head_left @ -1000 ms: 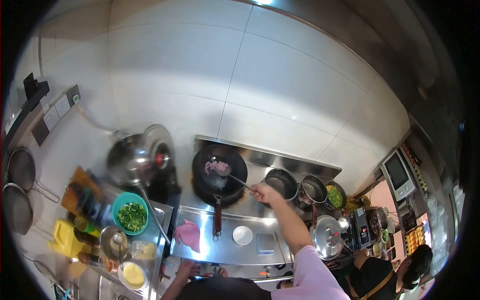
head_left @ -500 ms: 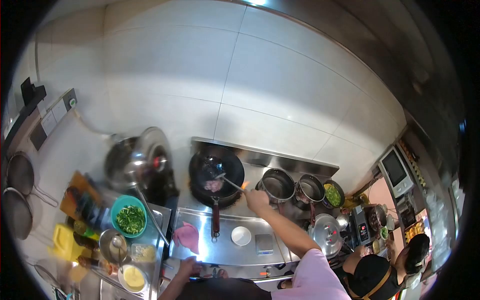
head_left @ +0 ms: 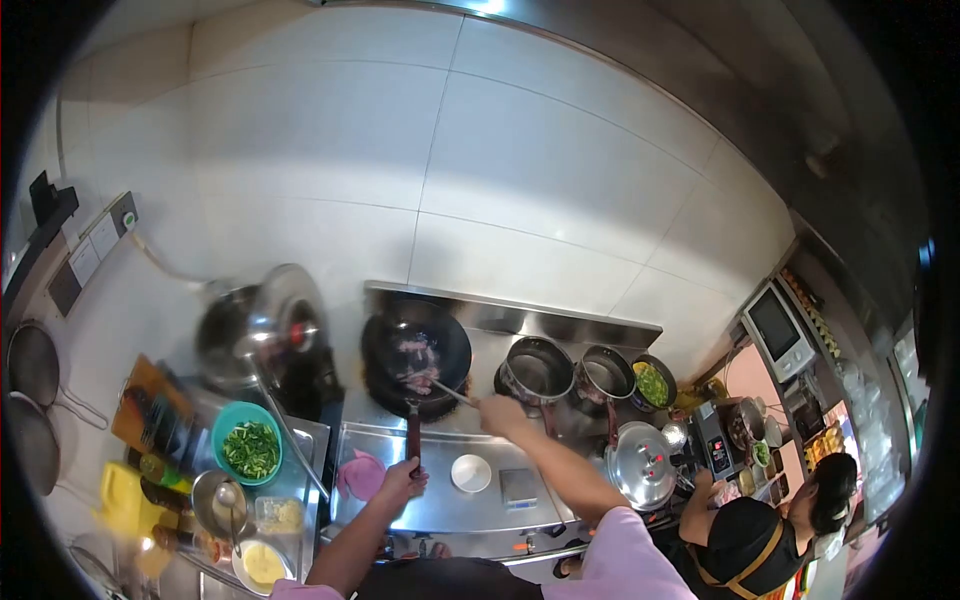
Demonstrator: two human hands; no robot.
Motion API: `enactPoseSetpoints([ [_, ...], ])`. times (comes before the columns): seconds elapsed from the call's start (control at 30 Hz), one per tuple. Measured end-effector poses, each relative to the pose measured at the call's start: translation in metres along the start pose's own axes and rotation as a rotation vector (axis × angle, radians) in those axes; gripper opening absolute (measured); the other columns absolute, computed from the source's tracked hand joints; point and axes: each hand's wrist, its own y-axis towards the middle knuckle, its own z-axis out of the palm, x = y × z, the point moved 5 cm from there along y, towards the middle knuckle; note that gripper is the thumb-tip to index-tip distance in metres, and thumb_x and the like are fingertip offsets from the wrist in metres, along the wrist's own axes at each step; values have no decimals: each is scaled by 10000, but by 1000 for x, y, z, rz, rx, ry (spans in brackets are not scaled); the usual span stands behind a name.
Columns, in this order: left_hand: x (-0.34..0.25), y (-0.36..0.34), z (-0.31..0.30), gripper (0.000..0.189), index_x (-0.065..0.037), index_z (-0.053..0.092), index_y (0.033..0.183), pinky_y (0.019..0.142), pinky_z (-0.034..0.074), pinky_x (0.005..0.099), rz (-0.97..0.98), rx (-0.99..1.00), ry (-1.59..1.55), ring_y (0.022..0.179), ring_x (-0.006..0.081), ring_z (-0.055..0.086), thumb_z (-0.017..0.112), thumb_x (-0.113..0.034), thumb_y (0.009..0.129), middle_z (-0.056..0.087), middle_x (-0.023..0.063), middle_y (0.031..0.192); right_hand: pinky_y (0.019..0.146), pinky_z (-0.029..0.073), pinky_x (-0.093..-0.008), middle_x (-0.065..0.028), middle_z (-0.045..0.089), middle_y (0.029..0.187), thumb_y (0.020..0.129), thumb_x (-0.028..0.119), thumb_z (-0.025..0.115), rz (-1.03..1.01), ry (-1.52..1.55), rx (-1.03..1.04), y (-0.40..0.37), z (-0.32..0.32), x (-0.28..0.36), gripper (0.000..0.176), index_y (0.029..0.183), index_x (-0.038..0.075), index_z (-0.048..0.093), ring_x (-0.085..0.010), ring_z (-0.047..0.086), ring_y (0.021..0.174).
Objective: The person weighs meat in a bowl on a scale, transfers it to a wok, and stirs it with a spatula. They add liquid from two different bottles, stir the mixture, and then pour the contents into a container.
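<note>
A dark wok (head_left: 440, 340) stands on the stove with pinkish pieces of meat (head_left: 417, 350) in it. My left hand (head_left: 403, 481) is wrapped round the end of the wok's handle (head_left: 413, 435). My right hand (head_left: 503, 416) grips a spatula (head_left: 452, 393), whose far end is among the meat. Near my left hand, a pink cloth (head_left: 362, 475) lies on the steel counter (head_left: 430, 508). A white bowl (head_left: 471, 473) and a small scale (head_left: 519, 488) sit below the wok.
Two saucepans (head_left: 540, 370) (head_left: 606, 373) and a pan of greens (head_left: 652, 384) stand right of the wok. A shiny lid (head_left: 641, 467) lies below them. At left are a teal bowl of chopped greens (head_left: 250, 449) and a large pot (head_left: 228, 335). A person (head_left: 745, 540) works at right.
My left hand has moved up from the counter edge and taken hold of the wok handle. The meat is more spread out in the wok. The view has shifted slightly.
</note>
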Motion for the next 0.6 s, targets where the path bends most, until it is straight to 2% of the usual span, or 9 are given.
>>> enactPoseSetpoints([
  [0.03,-6,-15,5,309,-22,531,1118,863,518,457,-4,-1,-10,924,287,624,485,-306,1004,615,116,978,789,548,-480,-184,704,949,862,144,553,-6,-47,-38,-6,-8,-8,297,1135,100,662,-361,684,934],
  [0.13,-19,-44,1,303,-22,525,1138,857,524,453,6,4,-58,962,300,631,473,-290,1008,623,127,1023,835,539,-460,-179,685,1056,806,99,568,39,-152,89,-31,-51,-9,452,1236,215,645,-343,666,1003],
  [0.23,-25,-49,-1,309,-21,508,1186,850,533,452,57,57,-66,1000,309,631,458,-271,1012,622,146,1093,836,539,-457,-167,690,1055,811,102,567,-22,-192,126,-43,-75,-4,410,1195,209,664,-344,667,998],
  [0.3,-26,-69,3,318,-23,494,1217,856,536,458,79,73,-12,1019,313,628,448,-264,1015,615,159,1141,786,551,-467,-185,700,985,821,150,571,-36,-113,8,-15,-43,-4,236,1009,102,706,-354,683,936],
  [0.33,-24,-76,6,326,-21,489,1225,867,533,461,72,62,-6,1031,316,621,445,-266,1016,608,165,1158,761,556,-472,-194,705,951,826,174,573,-45,-74,-52,0,-25,-1,217,916,49,727,-360,692,906],
  [0.43,-18,-85,4,343,-14,478,1242,894,528,472,59,41,6,1068,326,602,438,-270,1018,583,181,1206,748,557,-478,-204,700,960,849,173,562,43,9,-80,27,-4,9,270,1052,42,683,-360,690,907],
  [0.53,-7,-82,-4,342,-6,476,1239,900,527,479,46,45,-22,1096,334,587,442,-264,1017,559,195,1243,741,558,-481,-208,696,980,873,162,543,153,127,-169,46,17,10,363,1217,51,581,-360,690,905],
  [0.6,-9,-76,-6,336,-2,476,1235,896,530,478,62,44,-51,1102,336,581,457,-253,1014,548,201,1259,753,553,-487,-212,690,958,866,126,527,104,122,-180,53,41,12,370,1227,49,555,-364,685,897],
])
